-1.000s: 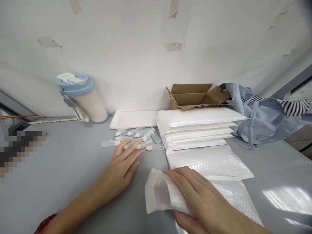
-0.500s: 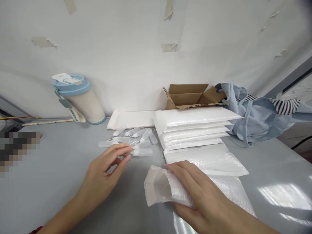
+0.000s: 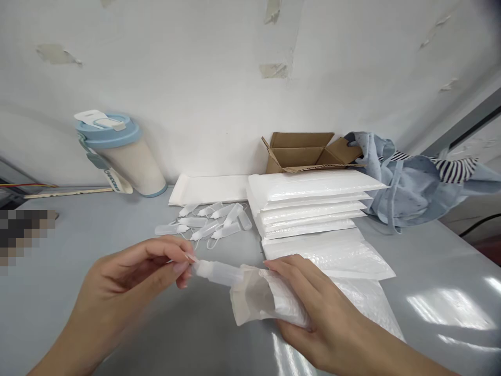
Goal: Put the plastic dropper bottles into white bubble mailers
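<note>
My left hand (image 3: 129, 277) pinches a small clear plastic bottle (image 3: 217, 272) by its cap end. The bottle's other end sits at the open mouth of a white bubble mailer (image 3: 266, 300). My right hand (image 3: 313, 313) grips that mailer and holds its mouth open above the grey table (image 3: 78, 245). Several more clear bottles (image 3: 211, 222) lie in a loose pile just beyond my hands. A stack of white bubble mailers (image 3: 313, 203) rests to the right of the pile, with more flat mailers (image 3: 336, 256) under and in front of it.
A blue-lidded tumbler (image 3: 121, 154) stands at the back left by the wall. An open cardboard box (image 3: 309, 151) sits behind the stack. Blue and striped cloth (image 3: 422, 183) is heaped at the right. A flat white sheet (image 3: 211, 189) lies against the wall.
My left hand reached into the bottle pile, picked up one bottle and brought it back to the mouth of the mailer. My right hand stayed on the mailer.
</note>
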`<move>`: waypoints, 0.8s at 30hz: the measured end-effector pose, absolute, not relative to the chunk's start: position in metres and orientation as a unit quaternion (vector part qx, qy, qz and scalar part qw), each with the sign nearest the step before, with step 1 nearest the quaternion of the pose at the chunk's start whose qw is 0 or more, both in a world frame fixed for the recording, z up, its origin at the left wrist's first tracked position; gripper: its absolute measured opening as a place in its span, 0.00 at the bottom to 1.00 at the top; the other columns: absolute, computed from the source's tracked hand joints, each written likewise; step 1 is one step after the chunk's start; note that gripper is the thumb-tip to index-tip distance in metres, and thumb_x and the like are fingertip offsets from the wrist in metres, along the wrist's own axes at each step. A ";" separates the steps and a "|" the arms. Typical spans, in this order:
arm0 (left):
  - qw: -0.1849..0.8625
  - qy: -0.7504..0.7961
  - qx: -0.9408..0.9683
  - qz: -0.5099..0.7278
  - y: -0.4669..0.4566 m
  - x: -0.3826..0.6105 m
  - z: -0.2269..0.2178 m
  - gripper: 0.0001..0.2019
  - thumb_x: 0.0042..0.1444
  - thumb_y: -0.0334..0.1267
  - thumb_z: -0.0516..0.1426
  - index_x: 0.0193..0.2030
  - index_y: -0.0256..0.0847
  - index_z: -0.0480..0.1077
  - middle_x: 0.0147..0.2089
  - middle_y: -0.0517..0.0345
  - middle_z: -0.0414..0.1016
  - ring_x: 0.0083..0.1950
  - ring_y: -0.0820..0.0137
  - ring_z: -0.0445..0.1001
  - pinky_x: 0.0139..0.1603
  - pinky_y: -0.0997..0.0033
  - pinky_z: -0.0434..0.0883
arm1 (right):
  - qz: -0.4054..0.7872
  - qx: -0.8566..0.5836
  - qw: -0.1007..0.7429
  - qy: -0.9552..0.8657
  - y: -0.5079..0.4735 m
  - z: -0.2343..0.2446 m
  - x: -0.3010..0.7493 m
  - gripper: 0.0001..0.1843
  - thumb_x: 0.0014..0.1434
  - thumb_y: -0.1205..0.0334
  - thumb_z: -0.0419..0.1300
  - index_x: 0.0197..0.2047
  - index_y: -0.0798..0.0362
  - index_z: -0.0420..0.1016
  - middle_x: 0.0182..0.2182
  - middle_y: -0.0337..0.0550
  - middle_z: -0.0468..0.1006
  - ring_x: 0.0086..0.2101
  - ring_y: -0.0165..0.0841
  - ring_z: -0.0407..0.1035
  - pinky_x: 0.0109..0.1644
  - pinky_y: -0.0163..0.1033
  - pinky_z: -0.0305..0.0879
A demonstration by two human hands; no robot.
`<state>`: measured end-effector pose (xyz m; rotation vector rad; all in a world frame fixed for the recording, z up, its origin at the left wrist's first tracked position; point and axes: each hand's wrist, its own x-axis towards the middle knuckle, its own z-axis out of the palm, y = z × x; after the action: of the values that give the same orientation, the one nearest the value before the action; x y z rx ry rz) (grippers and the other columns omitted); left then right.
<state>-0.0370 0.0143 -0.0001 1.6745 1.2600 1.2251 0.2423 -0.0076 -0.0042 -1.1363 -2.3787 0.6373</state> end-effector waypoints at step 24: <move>0.144 0.451 0.828 0.300 -0.012 -0.001 -0.038 0.10 0.65 0.33 0.50 0.35 0.45 0.69 0.27 0.64 0.76 0.24 0.72 0.74 0.25 0.76 0.71 | 0.282 -0.391 0.209 -0.851 -0.012 -0.004 0.235 0.36 0.50 0.79 0.57 0.61 0.54 0.56 0.50 0.49 0.68 0.50 0.36 0.67 0.52 0.40 0.71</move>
<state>-0.0006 -0.0124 -0.0376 2.3864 1.3014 0.8653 0.2351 -0.0118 -0.0044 -1.0868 -2.3684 0.7844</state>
